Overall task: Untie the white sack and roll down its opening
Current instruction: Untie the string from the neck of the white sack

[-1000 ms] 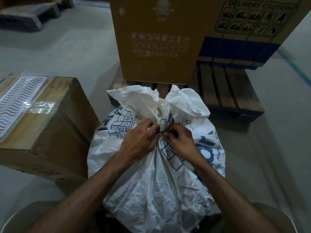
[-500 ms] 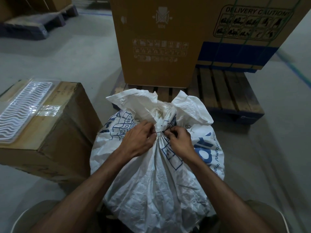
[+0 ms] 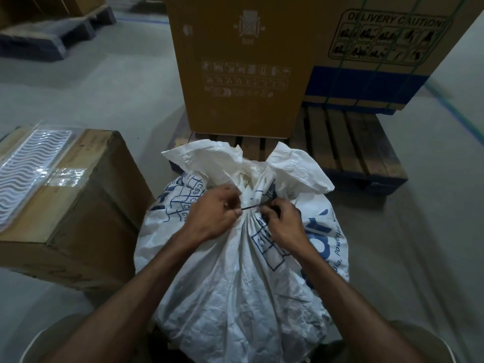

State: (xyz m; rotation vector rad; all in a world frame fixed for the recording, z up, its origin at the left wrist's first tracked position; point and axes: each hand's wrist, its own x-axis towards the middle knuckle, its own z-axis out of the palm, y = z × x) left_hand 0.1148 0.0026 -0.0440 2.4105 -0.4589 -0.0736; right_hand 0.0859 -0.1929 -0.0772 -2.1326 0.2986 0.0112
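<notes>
A full white sack [image 3: 235, 284] with blue print stands on the floor between my arms. Its neck is gathered and bound by a thin black tie [image 3: 252, 206], with the loose white mouth flaring above it. My left hand [image 3: 212, 212] pinches the left end of the tie between thumb and fingers. On the other side, my right hand [image 3: 284, 218] has curled fingers gripping the tie at the sack's neck. A short stretch of the tie runs taut between the two hands.
A cardboard box [image 3: 78, 205] topped by a clear plastic tray [image 3: 28, 171] stands to the left of the sack. Behind the sack, a wooden pallet [image 3: 353, 153] carries tall cardboard cartons [image 3: 241, 69]. Another pallet [image 3: 47, 38] lies far left on the grey concrete floor.
My hands have drawn slightly apart, and a short black length of the tie now shows stretched between them. The sack's neck stays gathered.
</notes>
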